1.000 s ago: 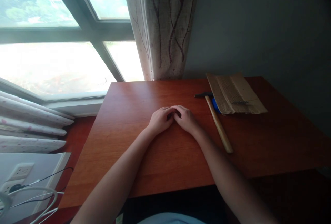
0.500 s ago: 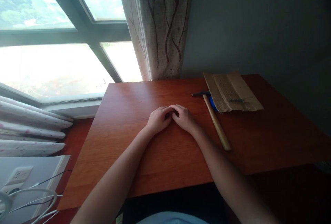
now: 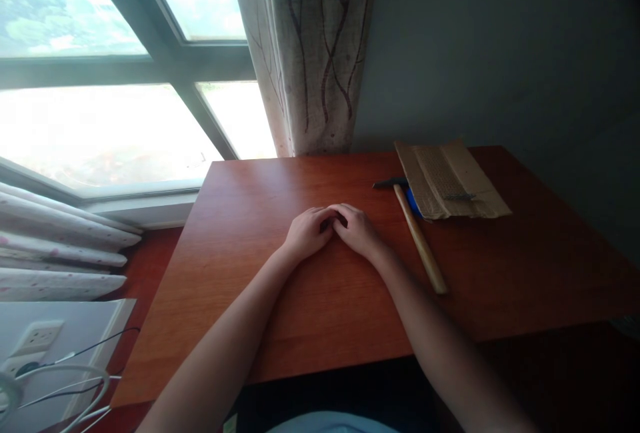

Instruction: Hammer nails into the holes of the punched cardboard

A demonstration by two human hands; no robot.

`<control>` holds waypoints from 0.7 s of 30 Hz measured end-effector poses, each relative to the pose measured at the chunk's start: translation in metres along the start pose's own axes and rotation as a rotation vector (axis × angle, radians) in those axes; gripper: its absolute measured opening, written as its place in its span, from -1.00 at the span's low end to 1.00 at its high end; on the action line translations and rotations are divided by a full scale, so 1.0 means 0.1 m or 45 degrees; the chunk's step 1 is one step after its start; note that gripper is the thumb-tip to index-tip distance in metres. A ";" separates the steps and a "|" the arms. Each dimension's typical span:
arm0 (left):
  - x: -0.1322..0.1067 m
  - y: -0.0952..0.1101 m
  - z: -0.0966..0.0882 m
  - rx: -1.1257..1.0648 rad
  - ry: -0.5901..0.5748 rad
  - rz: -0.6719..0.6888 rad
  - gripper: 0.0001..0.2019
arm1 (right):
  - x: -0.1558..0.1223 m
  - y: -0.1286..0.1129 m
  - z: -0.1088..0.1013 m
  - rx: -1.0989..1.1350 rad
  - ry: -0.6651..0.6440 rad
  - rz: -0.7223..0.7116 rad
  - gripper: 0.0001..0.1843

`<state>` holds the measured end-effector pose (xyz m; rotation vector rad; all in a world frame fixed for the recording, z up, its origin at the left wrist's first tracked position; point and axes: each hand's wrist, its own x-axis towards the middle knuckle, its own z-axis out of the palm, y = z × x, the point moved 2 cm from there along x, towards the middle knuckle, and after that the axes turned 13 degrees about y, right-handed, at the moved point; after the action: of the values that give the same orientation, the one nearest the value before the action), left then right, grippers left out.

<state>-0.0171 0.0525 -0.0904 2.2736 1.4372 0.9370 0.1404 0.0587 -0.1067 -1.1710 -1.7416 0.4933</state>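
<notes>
My left hand (image 3: 309,230) and my right hand (image 3: 356,228) rest on the wooden table (image 3: 240,220), meeting at the fingertips. Their fingers are curled and lie against each other, with a small dark hollow by each thumb. Nothing shows in either hand. To the right of my right hand lies a hammer (image 3: 420,241), its pale wooden handle pointing toward me and its dark head at the far end. Beyond it, a piece of brown cardboard (image 3: 485,183) holds a small heap of thin grey metal pieces (image 3: 460,196), too small to name surely.
A blue object (image 3: 413,202) peeks out from under the cardboard's left edge, beside the hammer. Behind the table hangs a patterned curtain (image 3: 320,53), next to a window (image 3: 165,66). White cables (image 3: 95,380) and a wall socket (image 3: 43,338) are at the lower left.
The view has shifted very slightly. Both hands keep the same pose, and the hammer and cardboard stay where they were on the table.
</notes>
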 end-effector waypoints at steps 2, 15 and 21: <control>0.00 0.00 0.00 0.000 0.002 0.001 -0.69 | 0.00 0.00 0.00 0.002 0.001 -0.002 -0.70; 0.00 0.00 0.00 0.007 0.012 0.005 -0.70 | 0.00 -0.01 0.00 0.000 -0.012 -0.003 -0.71; 0.00 0.00 0.00 -0.003 0.003 0.014 -0.69 | 0.00 -0.01 0.00 -0.014 -0.016 0.004 -0.69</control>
<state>-0.0169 0.0526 -0.0898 2.2818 1.4256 0.9443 0.1398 0.0588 -0.1061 -1.1809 -1.7552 0.4947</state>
